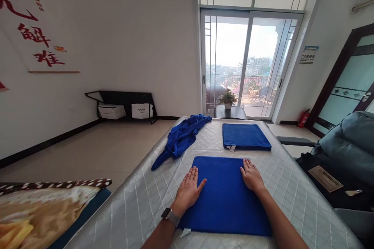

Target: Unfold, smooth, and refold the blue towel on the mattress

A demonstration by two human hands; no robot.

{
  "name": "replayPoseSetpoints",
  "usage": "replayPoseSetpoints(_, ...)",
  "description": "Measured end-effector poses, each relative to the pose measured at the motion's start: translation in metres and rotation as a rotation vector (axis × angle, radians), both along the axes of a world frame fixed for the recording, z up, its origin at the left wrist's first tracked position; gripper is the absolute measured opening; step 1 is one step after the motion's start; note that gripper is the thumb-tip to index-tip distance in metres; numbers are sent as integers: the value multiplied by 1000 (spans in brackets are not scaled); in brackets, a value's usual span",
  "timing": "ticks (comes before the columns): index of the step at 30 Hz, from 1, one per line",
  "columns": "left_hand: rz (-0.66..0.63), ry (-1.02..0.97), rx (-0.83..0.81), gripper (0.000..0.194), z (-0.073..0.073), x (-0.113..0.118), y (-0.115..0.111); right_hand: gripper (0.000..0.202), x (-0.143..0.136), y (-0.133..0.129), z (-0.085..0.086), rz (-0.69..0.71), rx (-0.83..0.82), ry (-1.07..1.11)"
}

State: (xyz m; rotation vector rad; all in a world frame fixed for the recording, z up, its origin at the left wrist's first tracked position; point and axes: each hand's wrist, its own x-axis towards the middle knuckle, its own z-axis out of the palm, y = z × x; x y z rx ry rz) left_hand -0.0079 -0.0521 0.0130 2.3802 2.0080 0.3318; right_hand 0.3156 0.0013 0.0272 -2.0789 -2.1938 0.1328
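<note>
A flat, folded blue cloth (224, 198) lies on the quilted silver-grey surface (131, 202) in front of me, a white tag showing at its lower left corner. My left hand (189, 190) rests flat along its left edge, thumb spread. On its upper right edge lies my right hand (251, 175), fingers stretched out. Neither hand grips anything. Beyond, to the right, sits a neat stack of folded blue cloths (246, 136) with white tags. A crumpled blue cloth (182, 136) is spread out at the far left of the surface.
A chair with a potted plant (228, 99) stands past the far edge, before glass doors. To the right is a dark armchair (347, 151) with a black item and a brown card on it. Patterned bedding (49, 214) lies at lower left.
</note>
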Motion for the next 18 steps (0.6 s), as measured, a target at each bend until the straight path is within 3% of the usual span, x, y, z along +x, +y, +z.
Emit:
replayPoseSetpoints(4,78,45,34,90,1,2,1,66,0,1,0,-1,0,25)
replayPoseSetpoints(7,89,60,52,89,8,20,0,66,0,1,-2,-5,3,39)
replayPoseSetpoints(10,-40,50,31,87,19,60,-1,66,0,2,-4,0,13,44)
replayPoseSetpoints(13,-217,16,-20,86,29,116,5,66,2,2,-5,12,32,46)
replayPoseSetpoints(16,-356,-65,-2,80,34,169,21,66,5,0,-6,32,31,36)
replayPoseSetpoints(18,-377,-102,16,75,32,193,35,64,7,-1,-6,45,19,16)
